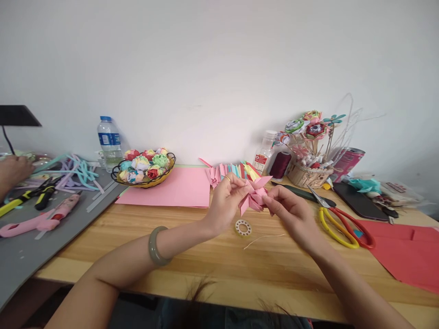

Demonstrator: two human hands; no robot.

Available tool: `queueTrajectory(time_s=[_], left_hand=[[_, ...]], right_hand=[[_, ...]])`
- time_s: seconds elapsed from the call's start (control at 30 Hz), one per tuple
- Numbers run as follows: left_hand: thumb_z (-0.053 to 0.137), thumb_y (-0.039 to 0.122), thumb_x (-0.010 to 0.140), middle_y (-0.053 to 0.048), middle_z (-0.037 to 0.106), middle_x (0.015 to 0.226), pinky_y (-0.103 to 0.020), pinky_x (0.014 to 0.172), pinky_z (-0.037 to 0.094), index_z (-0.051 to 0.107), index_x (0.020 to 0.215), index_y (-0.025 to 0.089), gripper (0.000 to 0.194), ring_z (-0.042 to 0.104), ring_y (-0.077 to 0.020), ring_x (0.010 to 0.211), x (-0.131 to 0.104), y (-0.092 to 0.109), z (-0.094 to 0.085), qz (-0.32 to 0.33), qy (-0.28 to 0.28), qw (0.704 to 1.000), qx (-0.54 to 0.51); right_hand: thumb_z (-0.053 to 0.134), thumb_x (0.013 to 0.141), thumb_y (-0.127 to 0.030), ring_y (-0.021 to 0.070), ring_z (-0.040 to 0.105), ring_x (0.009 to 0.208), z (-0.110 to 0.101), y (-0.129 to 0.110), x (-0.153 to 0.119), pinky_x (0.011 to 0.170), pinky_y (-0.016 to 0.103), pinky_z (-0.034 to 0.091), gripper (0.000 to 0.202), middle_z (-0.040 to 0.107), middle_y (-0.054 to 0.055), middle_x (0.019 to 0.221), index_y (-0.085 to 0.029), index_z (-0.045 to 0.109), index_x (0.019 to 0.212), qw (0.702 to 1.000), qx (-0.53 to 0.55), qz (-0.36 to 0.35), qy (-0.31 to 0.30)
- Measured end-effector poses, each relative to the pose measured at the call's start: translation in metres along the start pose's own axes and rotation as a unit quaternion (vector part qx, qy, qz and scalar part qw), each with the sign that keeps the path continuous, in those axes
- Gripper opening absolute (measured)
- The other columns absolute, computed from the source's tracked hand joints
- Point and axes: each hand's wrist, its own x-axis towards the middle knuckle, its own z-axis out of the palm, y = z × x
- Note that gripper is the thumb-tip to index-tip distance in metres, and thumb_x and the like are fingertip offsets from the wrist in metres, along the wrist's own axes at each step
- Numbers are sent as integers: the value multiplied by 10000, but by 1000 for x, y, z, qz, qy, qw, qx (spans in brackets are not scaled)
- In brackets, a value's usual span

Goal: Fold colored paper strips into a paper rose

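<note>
Left hand (224, 201): fingers pinched one side of a single pink folded-paper flower (255, 196), petals flat, crisp, sharp-pointed. Right hand (295, 214): fingers pinched its opposite side. Flower was held over the wood-grained bench (137, 237). Nearer the body: one flat spotted ring (243, 233), one thin curved string (264, 236). To the right: one pair of metal-bladed scissors (329, 209), two handle loops. Farther left: one basket (151, 183), at least eight crumpled-looking paper balls (140, 162).

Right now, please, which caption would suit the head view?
Left hand and right hand hold folded pink paper above wooden table.
</note>
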Motion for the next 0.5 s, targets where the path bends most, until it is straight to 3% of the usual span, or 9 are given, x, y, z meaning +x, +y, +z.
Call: queueTrajectory(time_s=[0.13, 0.27, 0.33, 0.4, 0.5], left_hand=[[624, 217, 702, 5, 582, 727, -200, 608, 423, 438, 696, 149, 198, 541, -73, 650, 4, 0, -3, -96, -15, 993, -60], [661, 258, 673, 25, 555, 682, -168, 486, 397, 444, 712, 153, 244, 521, -59, 552, 8, -2, -7, -183, -30, 973, -140], [679, 252, 656, 38, 536, 649, -158, 453, 387, 449, 718, 154, 258, 508, -51, 515, 9, -2, -7, -212, -37, 962, -169], [690, 238, 648, 45, 524, 619, -150, 434, 379, 453, 716, 149, 261, 491, -42, 483, 9, -2, -7, -223, -47, 955, -189], [694, 218, 644, 43, 523, 604, -152, 434, 382, 463, 711, 141, 253, 483, -39, 467, 9, -2, -6, -228, -54, 949, -210]], right_hand=[[511, 816, -342, 108, 414, 562, -3, 3, -2, 535, 249, 319, 233, 487, -18, 606, -189, 496, 641, 999, -13, -10, 30], [539, 794, -334, 98, 320, 474, -6, 13, 0, 455, 244, 247, 208, 382, -45, 525, -214, 471, 638, 981, 101, -10, 168], [542, 791, -319, 103, 328, 482, -7, 16, 3, 464, 245, 261, 144, 372, -46, 526, -225, 505, 688, 968, 143, -9, 206], [539, 795, -314, 108, 371, 524, -8, 17, 6, 497, 244, 298, 92, 410, -37, 560, -232, 558, 759, 967, 153, 6, 202], [545, 793, -336, 116, 452, 643, -9, 16, 8, 566, 241, 350, 134, 531, -9, 724, -239, 616, 855, 980, 128, 38, 145]])
